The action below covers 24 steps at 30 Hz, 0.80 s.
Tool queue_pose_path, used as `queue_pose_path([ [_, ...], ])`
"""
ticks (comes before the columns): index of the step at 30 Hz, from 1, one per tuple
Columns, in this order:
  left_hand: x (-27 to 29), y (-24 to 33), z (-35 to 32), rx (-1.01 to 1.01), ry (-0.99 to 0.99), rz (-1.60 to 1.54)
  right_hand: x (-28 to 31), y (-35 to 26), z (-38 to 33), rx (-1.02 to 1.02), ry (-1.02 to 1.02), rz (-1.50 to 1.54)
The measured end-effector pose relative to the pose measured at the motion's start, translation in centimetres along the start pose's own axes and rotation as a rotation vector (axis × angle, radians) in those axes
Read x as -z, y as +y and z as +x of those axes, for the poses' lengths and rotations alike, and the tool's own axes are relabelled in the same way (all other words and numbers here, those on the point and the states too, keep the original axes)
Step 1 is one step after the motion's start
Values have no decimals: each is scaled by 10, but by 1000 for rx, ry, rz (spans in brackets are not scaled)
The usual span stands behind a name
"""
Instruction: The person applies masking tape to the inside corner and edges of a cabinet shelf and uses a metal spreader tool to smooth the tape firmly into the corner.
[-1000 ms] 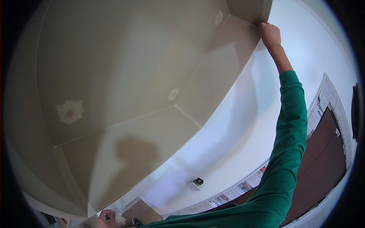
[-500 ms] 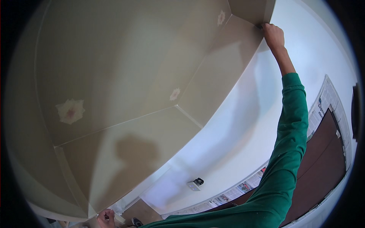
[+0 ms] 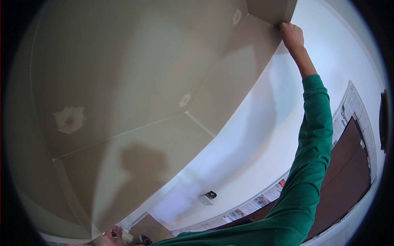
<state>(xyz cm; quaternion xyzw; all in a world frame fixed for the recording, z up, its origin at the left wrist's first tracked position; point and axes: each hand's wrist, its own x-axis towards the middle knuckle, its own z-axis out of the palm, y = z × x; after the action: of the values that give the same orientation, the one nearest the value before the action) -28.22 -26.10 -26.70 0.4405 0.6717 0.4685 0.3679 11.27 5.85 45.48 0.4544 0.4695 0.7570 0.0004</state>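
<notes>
My right hand (image 3: 293, 36) reaches high to the far right, its arm in a green sleeve (image 3: 314, 119). It is closed at the corner where the beige recessed panel (image 3: 156, 74) meets a side face, right by the edge of the white wall (image 3: 328, 45). Its fingertips are hidden, with a small dark spot beside them, so what it holds cannot be made out. Low at the left, my left hand (image 3: 113, 236) is curled near the recess's lower corner. A small dark bit shows among its fingers, too small to name.
Pale filler patches (image 3: 69, 120) mark the beige panel. A small fitting with a black part (image 3: 208, 198) sits on the white wall. Taped newspaper (image 3: 259, 201) borders a dark brown panel (image 3: 349, 176). A shoe (image 3: 145, 239) shows on the floor below.
The whole view has shifted slightly, with the surroundings sliding a little left. My right hand stays at the same corner, and my left hand remains by the lower edge.
</notes>
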Motion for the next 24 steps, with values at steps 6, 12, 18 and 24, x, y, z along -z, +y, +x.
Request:
queue_pose_path([
  [6, -1, -15, -2, -27, 25, -43, 5, 6, 0, -1, -24, -30],
  [12, 10, 7, -3, 20, -32, -6, 1, 0, -3, -29, 33, 45],
  [18, 10, 2, -6, 41, -21, -44, -6, 4, -5, -7, 49, 53],
  [24, 15, 23, -9, 99, -31, 64, 5, 1, -1, 26, 16, 103],
])
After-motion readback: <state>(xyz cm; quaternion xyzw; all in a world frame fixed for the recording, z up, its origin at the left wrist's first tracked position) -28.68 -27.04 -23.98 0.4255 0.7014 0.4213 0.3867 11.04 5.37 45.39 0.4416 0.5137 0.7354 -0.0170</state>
